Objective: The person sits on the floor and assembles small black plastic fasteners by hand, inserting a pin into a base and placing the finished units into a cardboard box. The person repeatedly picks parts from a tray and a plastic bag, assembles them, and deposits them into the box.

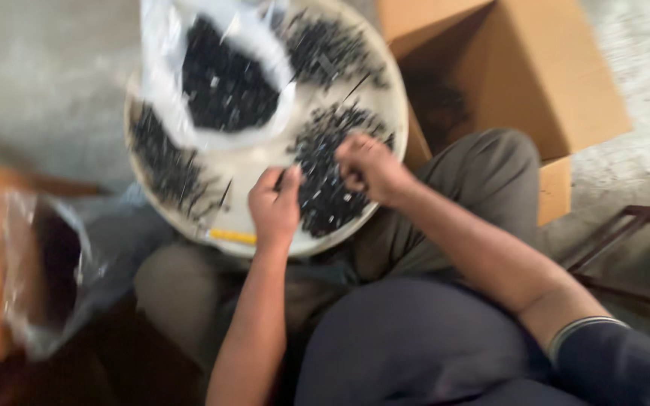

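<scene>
Head view, looking down over the lap of a seated person; the frame is blurred by motion. Nearest the camera lie two forearms and two bent knees in grey-green trousers (pixel 483 180), on which a round cream tray (pixel 265 165) rests. The left hand (pixel 274 207) sits at the near rim of the tray, fingers curled narrow, thumb and forefinger pinched together at the edge of a heap of small black parts (pixel 329 192); whether a part lies between the fingertips cannot be told. The right hand (pixel 368 165) rests just beyond and to the right of it, closed into a loose fist directly on the same heap, its fingers folded under and hidden. A short yellow strip (pixel 232 236) lies on the rim just left of the left-hand fingers. Three loose heaps of black parts show on the tray: one under the fingers, one at the left rim, one at the far rim. Beyond the fingers, one clear plastic bag (pixel 223 79) filled with the same parts lies across the tray. A second clear bag (pixel 47 271) sits well to the left, off the tray. One open cardboard box (pixel 520 68) stands to the far right, and a dark metal frame (pixel 641 240) stands right of the knees.
</scene>
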